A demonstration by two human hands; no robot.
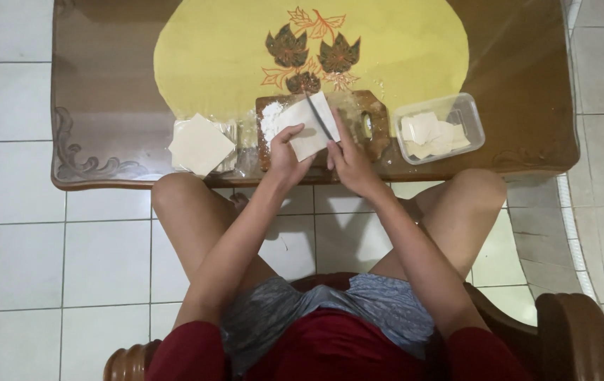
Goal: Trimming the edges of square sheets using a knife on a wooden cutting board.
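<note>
While one stack of wrappers [200, 145] and one plastic tub [439, 128] flank one cutting board [372, 123], both hands work. Left hand [286, 156] presses flat on a wrapper [309, 127]; right hand [348, 159] grips one knife [319, 118].

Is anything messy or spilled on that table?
A little. White powder lies loose in a heap on the wooden cutting board, beside the pale sheet that the left hand holds down while the right hand slices it with a knife. Nothing else looks odd.
</note>
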